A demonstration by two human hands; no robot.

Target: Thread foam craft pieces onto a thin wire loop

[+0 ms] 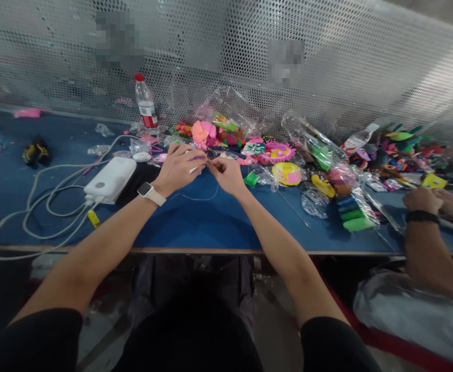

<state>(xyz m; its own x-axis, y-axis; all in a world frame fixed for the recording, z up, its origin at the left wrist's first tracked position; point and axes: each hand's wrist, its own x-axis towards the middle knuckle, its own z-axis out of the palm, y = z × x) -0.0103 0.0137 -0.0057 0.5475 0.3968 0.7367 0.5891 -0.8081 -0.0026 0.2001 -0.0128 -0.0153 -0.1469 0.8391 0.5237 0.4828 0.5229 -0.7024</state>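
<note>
Over the blue table, my left hand (180,169), with a watch on its wrist, has its fingers bent and closed around something small. Purple and white bits show at its fingertips. My right hand (228,174) meets it, thumb and fingers pinched together on something too small to name. A thin pale thread (201,199) curves below both hands onto the tabletop. Just beyond them lie a pink and orange foam flower (204,133) and a pink scalloped foam piece (278,152). A yellow and pink foam oval (286,174) rests to the right of my right hand.
At left, a white power bank (110,180) trails looped white cables (36,206). A red-capped bottle (147,103) stands by the perforated metal panel (195,46). Foam pieces and plastic wrappers (315,202) crowd the right side, where a co-worker's hands (424,200) work near a yellow piece (434,181).
</note>
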